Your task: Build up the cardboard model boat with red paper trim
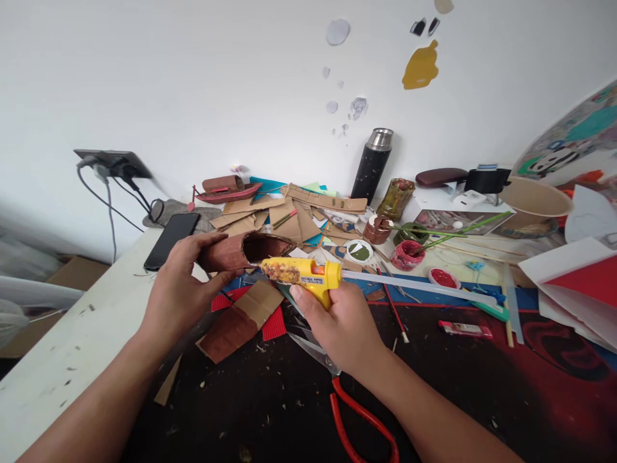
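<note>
My left hand is closed around a curved piece of cardboard painted reddish brown, its hollow end turned to the right. In my right hand is a yellow hot glue gun with a long clear glue stick out of its back. The gun's nozzle points left and meets the lower rim of the brown cardboard. Below the hands lie a half-painted flat cardboard piece, red corrugated card and scissors with red handles.
Cardboard scraps and a small red model boat lie behind my hands. Beyond stands a black thermos. Open paint jars with brushes are at the right, a phone at the left. A paintbrush lies right of the gun.
</note>
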`<action>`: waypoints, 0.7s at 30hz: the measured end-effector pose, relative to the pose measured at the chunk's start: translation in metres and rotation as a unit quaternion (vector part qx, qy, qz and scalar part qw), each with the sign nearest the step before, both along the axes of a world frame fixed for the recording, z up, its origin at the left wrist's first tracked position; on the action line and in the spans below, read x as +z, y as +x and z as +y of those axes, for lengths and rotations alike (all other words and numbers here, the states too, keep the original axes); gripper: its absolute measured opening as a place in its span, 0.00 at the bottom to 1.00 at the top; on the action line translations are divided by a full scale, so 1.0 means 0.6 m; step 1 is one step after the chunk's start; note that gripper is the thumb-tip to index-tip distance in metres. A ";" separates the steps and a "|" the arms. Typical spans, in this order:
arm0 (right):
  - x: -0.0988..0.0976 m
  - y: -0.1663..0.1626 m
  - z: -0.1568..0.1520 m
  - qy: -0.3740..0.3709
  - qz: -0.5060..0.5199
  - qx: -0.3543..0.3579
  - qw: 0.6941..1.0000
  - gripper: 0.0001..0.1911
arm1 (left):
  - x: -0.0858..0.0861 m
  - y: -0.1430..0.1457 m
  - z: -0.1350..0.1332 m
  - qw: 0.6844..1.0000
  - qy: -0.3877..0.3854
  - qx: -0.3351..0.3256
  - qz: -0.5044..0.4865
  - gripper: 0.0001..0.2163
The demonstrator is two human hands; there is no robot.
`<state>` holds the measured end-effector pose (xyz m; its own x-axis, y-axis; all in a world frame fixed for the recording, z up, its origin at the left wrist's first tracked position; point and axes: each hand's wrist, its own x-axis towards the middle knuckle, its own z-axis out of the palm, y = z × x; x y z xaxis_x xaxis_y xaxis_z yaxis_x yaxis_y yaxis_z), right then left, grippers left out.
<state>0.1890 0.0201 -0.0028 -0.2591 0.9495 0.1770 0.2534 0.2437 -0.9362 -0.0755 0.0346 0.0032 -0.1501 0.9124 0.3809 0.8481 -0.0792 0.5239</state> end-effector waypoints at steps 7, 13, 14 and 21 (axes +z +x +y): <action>-0.005 0.002 0.005 -0.002 -0.003 0.013 1.000 0.23 | -0.003 -0.006 0.000 1.000 0.004 -0.002 0.009 0.22; -0.006 0.004 0.001 -0.031 0.012 0.024 0.999 0.27 | -0.004 -0.006 0.001 1.000 0.002 0.001 0.014 0.22; -0.006 0.004 0.001 -0.036 0.015 0.024 0.999 0.27 | -0.004 -0.006 0.001 1.000 0.002 0.001 0.014 0.22; -0.011 0.004 0.001 -0.052 0.042 0.028 0.997 0.29 | -0.009 -0.010 0.003 1.000 0.022 -0.007 0.014 0.22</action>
